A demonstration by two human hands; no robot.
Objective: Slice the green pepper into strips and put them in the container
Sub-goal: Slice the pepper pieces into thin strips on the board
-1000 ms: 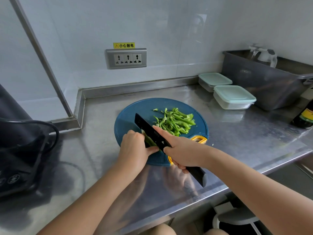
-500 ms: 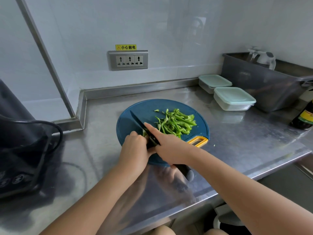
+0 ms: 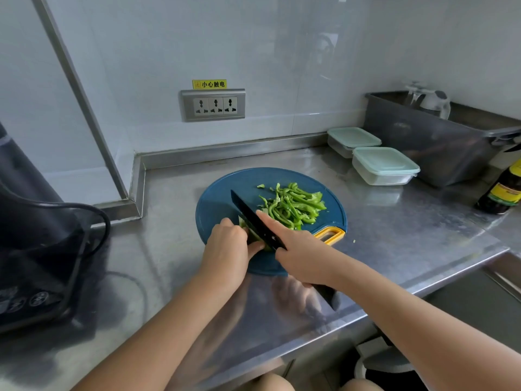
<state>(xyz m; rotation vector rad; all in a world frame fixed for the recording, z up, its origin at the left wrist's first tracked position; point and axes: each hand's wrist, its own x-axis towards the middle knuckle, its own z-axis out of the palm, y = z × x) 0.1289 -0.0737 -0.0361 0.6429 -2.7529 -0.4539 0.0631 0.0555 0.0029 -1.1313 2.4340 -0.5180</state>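
While the left hand (image 3: 228, 246) is holding the uncut pepper piece (image 3: 244, 224) on the board (image 3: 222, 198) with curled fingers, the right hand (image 3: 298, 249) is gripping the knife (image 3: 248, 213), slicing; next, the strips (image 3: 293, 206) probably need lifting into a lidded container (image 3: 384, 165).

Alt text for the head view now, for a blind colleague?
The right hand holds a black knife on a round blue cutting board, slicing a pepper piece that the left hand steadies. Cut green strips lie piled beside the blade; two lidded containers stand on the steel counter beyond.
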